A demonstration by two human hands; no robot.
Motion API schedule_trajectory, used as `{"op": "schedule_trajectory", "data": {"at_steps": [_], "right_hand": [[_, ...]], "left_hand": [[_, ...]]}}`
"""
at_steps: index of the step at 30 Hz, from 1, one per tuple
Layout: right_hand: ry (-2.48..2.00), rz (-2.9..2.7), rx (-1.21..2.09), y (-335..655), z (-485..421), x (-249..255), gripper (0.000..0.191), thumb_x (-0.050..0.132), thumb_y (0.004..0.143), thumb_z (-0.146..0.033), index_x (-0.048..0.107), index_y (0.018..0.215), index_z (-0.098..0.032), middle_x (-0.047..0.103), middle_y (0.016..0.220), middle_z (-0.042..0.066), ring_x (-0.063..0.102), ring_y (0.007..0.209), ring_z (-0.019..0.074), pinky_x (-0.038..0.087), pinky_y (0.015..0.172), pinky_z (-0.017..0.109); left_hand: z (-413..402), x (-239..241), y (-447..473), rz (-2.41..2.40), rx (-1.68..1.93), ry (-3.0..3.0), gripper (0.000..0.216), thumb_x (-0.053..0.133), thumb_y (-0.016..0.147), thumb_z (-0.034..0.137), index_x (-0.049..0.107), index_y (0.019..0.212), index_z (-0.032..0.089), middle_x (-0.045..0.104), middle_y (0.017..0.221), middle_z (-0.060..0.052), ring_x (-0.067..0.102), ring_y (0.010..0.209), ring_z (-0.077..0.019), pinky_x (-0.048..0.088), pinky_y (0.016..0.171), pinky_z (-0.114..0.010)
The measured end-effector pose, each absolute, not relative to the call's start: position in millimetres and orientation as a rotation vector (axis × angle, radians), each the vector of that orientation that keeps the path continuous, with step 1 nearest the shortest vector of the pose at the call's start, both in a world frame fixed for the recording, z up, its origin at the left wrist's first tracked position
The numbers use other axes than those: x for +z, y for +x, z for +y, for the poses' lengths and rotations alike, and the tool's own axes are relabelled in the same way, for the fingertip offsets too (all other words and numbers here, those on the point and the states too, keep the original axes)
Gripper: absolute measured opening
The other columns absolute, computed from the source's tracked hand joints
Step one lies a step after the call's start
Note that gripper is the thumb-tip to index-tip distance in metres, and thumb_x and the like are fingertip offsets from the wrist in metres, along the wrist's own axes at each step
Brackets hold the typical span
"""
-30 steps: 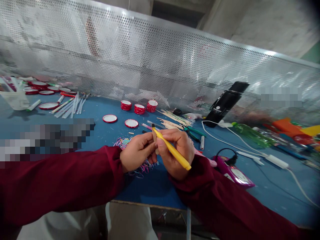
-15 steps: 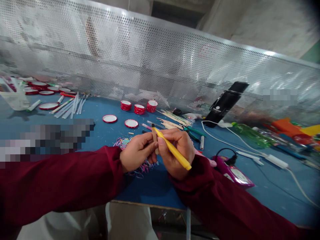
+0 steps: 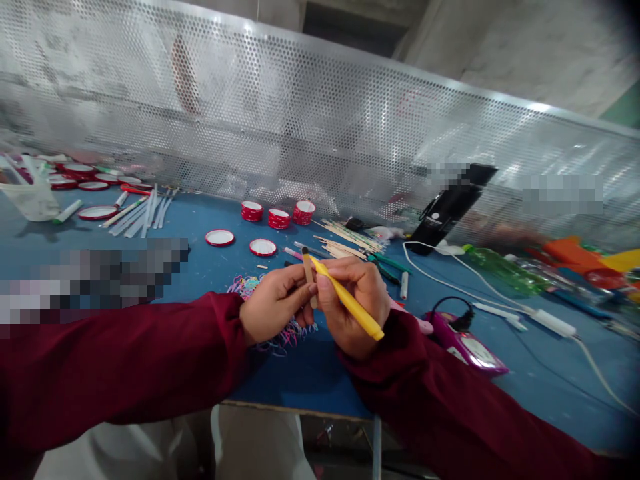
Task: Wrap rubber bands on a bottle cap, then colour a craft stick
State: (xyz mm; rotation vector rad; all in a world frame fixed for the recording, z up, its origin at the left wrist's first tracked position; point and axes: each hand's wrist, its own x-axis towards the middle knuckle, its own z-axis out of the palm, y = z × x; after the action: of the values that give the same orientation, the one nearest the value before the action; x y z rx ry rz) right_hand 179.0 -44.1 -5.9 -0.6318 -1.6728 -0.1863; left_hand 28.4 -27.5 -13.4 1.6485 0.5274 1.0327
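My left hand [image 3: 276, 300] is closed on a small wooden craft stick [image 3: 309, 272], which stands nearly upright with its top end dark. A yellow marker pen [image 3: 353, 308] is gripped in my right hand [image 3: 357, 300], its back end pointing down toward me. The pen's front end meets or nearly meets the stick; whether they touch I cannot tell. Both hands are close together above a pile of colourful rubber bands [image 3: 287, 337], which they partly hide.
Beyond my hands are red-rimmed lids [image 3: 220, 237], stacked red lids [image 3: 279, 219] and loose wooden sticks [image 3: 340, 248]. Glue sticks [image 3: 143, 215] and a white cup [image 3: 33, 200] stand left. To the right are a purple device [image 3: 475, 352], white cable [image 3: 463, 288] and green bottle [image 3: 505, 270].
Hardly anything differs. Both hands hold the stick and the marker pen in almost the same place, with only a very slight shift of the stick and pen.
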Motion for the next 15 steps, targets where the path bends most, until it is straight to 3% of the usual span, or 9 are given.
{"op": "schedule_trajectory", "data": {"at_steps": [15], "right_hand": [[-0.603,-1.722,-0.164,178.8,-45.4,-3.2,0.018,0.067,0.086,-0.012,0.058,0.097,-0.022,0.071,0.093,0.003,0.074,0.089,0.0198,0.06,0.079,0.036]], "left_hand": [[-28.7,-13.7,29.3,0.528,1.05,1.653,0.037,0.058,0.093,0.052,0.05,0.082,0.018,0.061,0.058,0.001,0.058,0.046,-0.0107,0.049,0.047,-0.021]]}}
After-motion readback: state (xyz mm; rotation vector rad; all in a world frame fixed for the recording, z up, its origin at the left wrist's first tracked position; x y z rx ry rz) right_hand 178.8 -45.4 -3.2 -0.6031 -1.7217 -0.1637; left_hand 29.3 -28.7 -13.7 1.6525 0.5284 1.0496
